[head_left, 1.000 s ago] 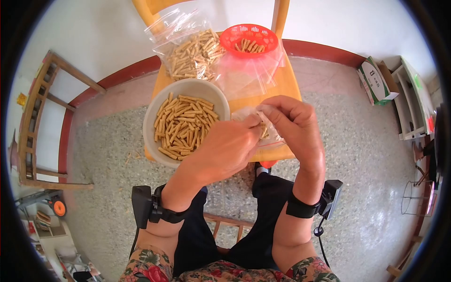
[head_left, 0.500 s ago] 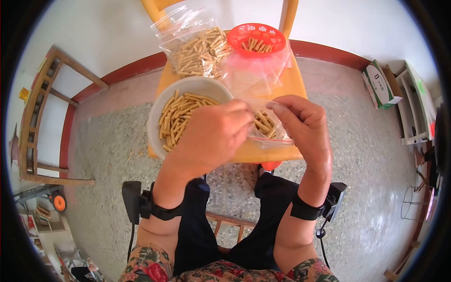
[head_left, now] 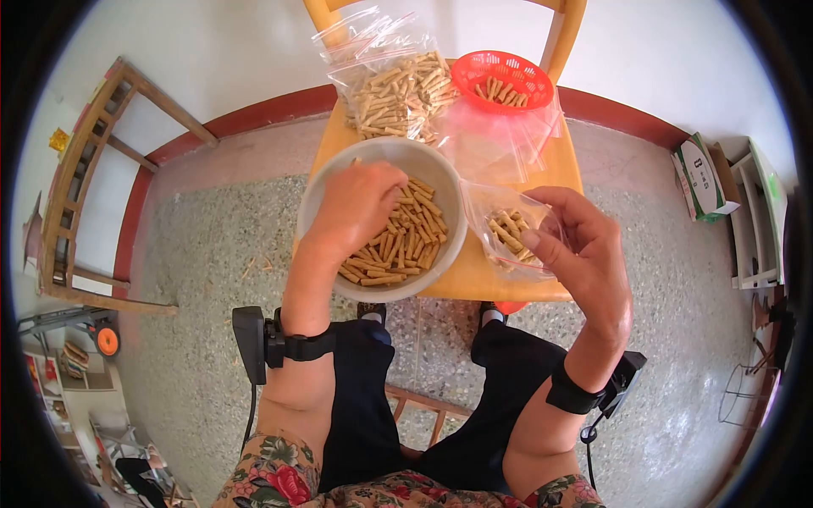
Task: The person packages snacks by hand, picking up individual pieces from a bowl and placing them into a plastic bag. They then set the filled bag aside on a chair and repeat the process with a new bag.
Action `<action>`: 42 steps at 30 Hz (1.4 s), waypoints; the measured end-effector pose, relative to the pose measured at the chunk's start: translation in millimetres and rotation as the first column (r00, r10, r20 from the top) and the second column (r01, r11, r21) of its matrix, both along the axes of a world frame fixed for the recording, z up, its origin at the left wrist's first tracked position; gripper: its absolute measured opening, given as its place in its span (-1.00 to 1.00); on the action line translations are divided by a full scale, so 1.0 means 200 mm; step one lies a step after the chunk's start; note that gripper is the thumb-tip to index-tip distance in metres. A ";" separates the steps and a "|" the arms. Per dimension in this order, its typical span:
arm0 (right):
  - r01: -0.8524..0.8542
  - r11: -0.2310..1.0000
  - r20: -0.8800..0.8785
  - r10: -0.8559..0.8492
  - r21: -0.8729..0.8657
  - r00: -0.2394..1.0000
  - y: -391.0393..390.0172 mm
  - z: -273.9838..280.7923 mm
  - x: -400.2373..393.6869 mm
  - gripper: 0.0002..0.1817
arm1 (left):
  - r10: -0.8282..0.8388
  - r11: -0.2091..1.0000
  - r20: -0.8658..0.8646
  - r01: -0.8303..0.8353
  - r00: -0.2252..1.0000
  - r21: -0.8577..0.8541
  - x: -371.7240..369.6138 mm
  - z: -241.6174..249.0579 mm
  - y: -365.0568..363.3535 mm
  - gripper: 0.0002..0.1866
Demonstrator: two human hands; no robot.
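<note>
My left hand (head_left: 360, 203) is inside the white bowl (head_left: 457, 245), its fingers curled over the short tan snack sticks (head_left: 398, 245). One stick shows just beyond my knuckles; what the fingers hold is hidden. To the right, my right hand (head_left: 584, 245) grips the side of a clear zip bag (head_left: 495, 203) between thumb and fingers. Several similar sticks lie inside this bag, which rests on the wooden chair seat (head_left: 474, 284) beside the bowl.
Behind the bowl sit a bulging clear bag of sticks (head_left: 402, 97) and a red plastic basket (head_left: 500, 59) holding several more. Flat clear bags (head_left: 483, 148) lie below the basket. The chair's backrest (head_left: 563, 38) rises at the far side.
My left hand has left the zip bag and moved left into the bowl. My right hand still holds the bag, now lower on its side. The whole view has shifted slightly.
</note>
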State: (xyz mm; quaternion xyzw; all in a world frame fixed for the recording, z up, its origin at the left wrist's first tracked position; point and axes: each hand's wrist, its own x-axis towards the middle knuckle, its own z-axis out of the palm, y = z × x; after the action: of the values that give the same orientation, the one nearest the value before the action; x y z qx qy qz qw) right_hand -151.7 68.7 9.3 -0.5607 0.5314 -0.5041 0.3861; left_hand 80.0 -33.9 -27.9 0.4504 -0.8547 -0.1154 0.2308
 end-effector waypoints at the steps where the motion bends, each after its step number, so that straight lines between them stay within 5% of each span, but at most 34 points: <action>1: -0.029 0.999 -0.023 0.028 -0.021 0.999 0.00 0.00 0.00 -0.79 | -0.022 0.999 0.110 0.019 0.994 0.026 0.00 -0.01 0.01 -0.86; 5: -0.004 1.000 -0.037 0.005 0.014 0.999 0.00 0.01 0.02 -0.78 | -0.069 0.998 0.260 0.068 0.963 0.014 -0.01 -0.05 0.01 -0.91; 12: 0.117 0.993 0.000 -0.117 0.034 0.993 -0.03 0.00 0.04 -0.86 | -0.102 0.993 0.232 0.086 0.967 0.078 0.01 -0.04 0.01 -0.90; 15: 0.130 0.991 0.064 -0.131 0.016 0.989 -0.04 -0.01 0.04 -0.88 | -0.031 0.984 0.118 0.010 0.993 0.179 0.02 -0.03 -0.01 -0.82; 17: 0.138 0.990 0.091 -0.138 0.001 0.986 -0.05 -0.02 0.04 -0.89 | -0.011 0.960 -0.170 0.058 0.985 0.274 0.02 0.00 -0.02 -0.83; 18: 0.153 0.988 0.076 -0.152 -0.010 0.985 -0.05 -0.02 0.04 -0.89 | -0.013 0.961 -0.170 0.059 0.985 0.270 0.03 0.01 -0.02 -0.83; 20: 0.168 0.985 0.064 -0.165 -0.029 0.984 -0.05 -0.02 0.04 -0.89 | 0.053 0.890 -0.499 0.185 0.865 0.416 0.03 0.03 -0.02 -0.82; 23: 0.144 0.989 0.078 -0.143 -0.014 0.987 -0.06 -0.03 0.05 -0.89 | 0.116 0.833 -0.655 0.286 0.746 0.473 0.04 0.07 -0.01 -0.83; 29: 0.133 0.991 0.168 -0.127 -0.027 0.978 -0.06 -0.03 0.07 -0.90 | 0.116 0.801 -0.828 0.441 0.549 0.405 0.03 0.14 0.02 -0.82; 42: 0.133 0.991 0.137 -0.130 -0.016 0.982 -0.06 -0.04 0.09 -0.89 | 0.022 0.822 -0.849 0.474 0.528 0.316 -0.09 0.26 0.16 -0.87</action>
State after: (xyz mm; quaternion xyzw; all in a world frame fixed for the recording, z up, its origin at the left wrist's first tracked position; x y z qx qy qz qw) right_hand -133.9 56.1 1.3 -0.4934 0.5335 -0.5721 0.3802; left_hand 62.7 -1.2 23.2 0.2666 -0.6343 -0.5649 0.4554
